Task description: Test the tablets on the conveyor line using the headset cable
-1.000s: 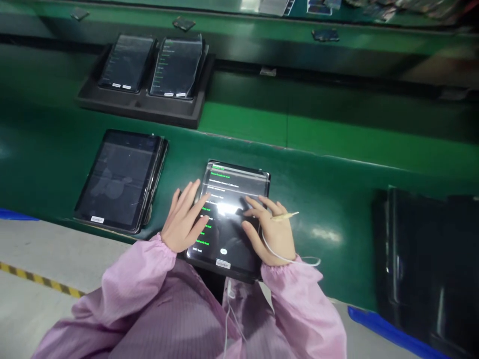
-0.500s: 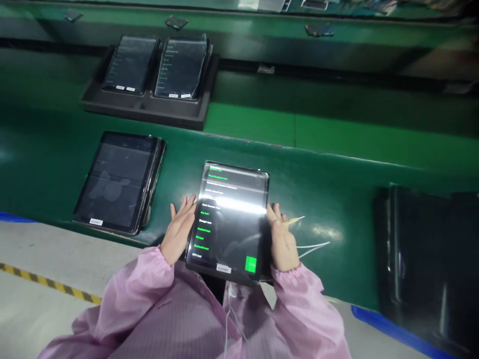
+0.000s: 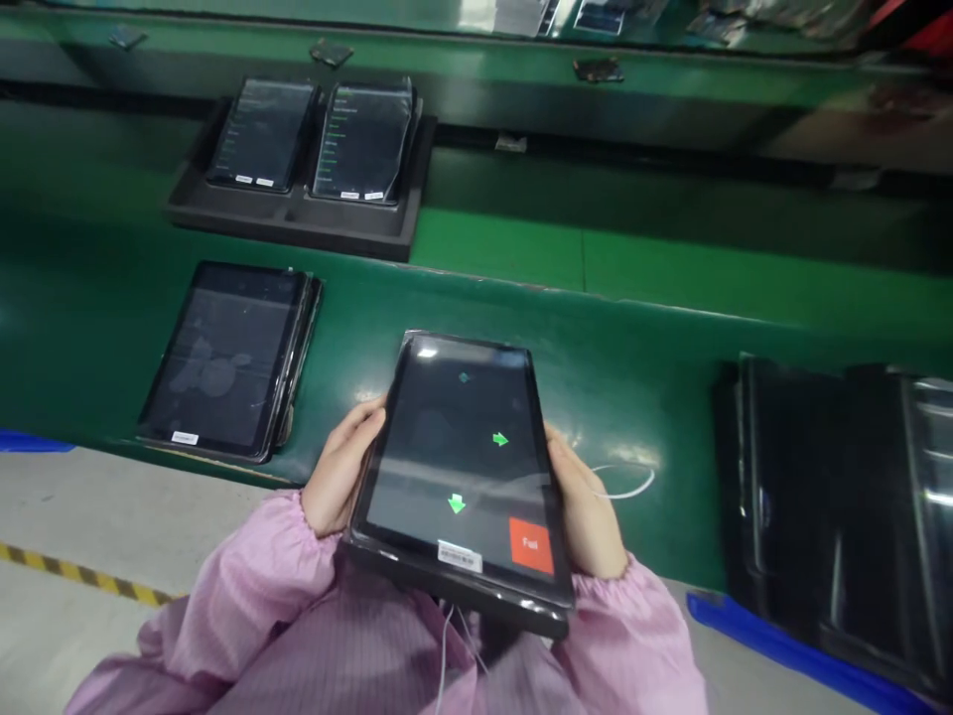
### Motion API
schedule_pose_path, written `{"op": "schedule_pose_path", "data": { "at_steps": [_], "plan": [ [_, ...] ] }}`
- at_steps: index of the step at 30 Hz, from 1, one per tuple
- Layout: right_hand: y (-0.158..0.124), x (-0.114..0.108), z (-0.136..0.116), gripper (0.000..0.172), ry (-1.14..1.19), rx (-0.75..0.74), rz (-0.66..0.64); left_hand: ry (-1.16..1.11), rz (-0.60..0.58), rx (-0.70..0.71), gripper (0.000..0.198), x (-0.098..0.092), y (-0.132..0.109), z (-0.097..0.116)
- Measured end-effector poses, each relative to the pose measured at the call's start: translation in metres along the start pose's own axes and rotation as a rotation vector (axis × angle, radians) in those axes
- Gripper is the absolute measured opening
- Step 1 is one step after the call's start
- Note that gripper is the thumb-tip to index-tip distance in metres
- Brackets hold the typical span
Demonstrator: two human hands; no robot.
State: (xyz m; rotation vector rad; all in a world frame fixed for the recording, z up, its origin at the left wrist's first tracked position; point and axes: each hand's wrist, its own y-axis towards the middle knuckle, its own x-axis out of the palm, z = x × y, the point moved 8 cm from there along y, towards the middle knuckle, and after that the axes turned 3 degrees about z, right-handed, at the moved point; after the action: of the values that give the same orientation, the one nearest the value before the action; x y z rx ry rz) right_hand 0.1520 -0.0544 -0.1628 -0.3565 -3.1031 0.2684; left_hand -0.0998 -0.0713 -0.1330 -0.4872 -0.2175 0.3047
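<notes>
From where I stand, the green bench [image 3: 647, 387] is busy around the person. A stack of tablets [image 3: 223, 357] lies near the left hand [image 3: 342, 472], the top screen dark and smudged. Beyond it sits a black foam tray [image 3: 290, 223] with two tablets side by side, the left one [image 3: 260, 134] and the right one [image 3: 361, 139], both showing lists of text. Well off to the right stand some dark, glossy slabs [image 3: 826, 497], and a blue strip [image 3: 789, 645] runs below them. A white cord [image 3: 629, 487] loops out just beside the right hand [image 3: 588, 501], close to the wrist.

The lit tablet [image 3: 447, 437] is between the two hands, over the bench's near edge, in front of the person's body. Both hands are closed on its side edges, one each side. Green arrows and a red "Fail" box show on the screen.

Most of the fingers are hidden behind the tablet, and I can't tell whether its underside touches the bench. The label's print is too small to read. The dark slabs run out of view on the right, and the scraps on the upper shelf [image 3: 417, 45] are blurred.
</notes>
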Motion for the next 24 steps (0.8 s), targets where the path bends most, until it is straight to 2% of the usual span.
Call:
{"op": "schedule_pose_path", "data": {
  "at_steps": [4, 6, 10, 13, 15, 18, 21, 22, 24],
  "plan": [
    [0.003, 0.012, -0.005, 0.045, 0.135, 0.035, -0.168, 0.073, -0.018, -0.003, 0.048, 0.005, 0.006, 0.012],
    [0.003, 0.011, -0.014, 0.045, 0.155, -0.006, -0.179, 0.095, -0.048, 0.034, 0.043, 0.008, 0.011, 0.010],
    [-0.006, -0.001, -0.037, 0.049, -0.057, -0.185, -0.081, -0.062, -0.156, 0.082, 0.038, 0.019, 0.023, -0.021],
    [-0.018, 0.000, -0.061, 0.053, -0.210, -0.357, -0.111, -0.204, -0.129, 0.150, 0.034, 0.020, 0.028, -0.043],
    [-0.019, 0.001, -0.070, 0.053, -0.225, -0.389, -0.128, -0.216, -0.085, 0.203, 0.031, 0.019, 0.027, -0.045],
    [0.000, -0.003, -0.057, 0.052, -0.113, -0.254, -0.106, -0.160, -0.059, 0.250, 0.032, 0.019, 0.022, -0.033],
    [0.024, 0.000, -0.021, 0.047, 0.030, -0.078, -0.149, -0.035, -0.043, 0.274, 0.039, 0.020, 0.016, -0.017],
    [0.031, 0.000, -0.009, 0.046, 0.030, -0.070, -0.151, 0.004, -0.048, 0.276, 0.041, 0.021, 0.015, -0.013],
    [0.044, -0.009, 0.004, 0.045, -0.057, -0.168, -0.095, 0.026, -0.105, 0.246, 0.048, 0.025, 0.012, -0.008]
  ]
}}
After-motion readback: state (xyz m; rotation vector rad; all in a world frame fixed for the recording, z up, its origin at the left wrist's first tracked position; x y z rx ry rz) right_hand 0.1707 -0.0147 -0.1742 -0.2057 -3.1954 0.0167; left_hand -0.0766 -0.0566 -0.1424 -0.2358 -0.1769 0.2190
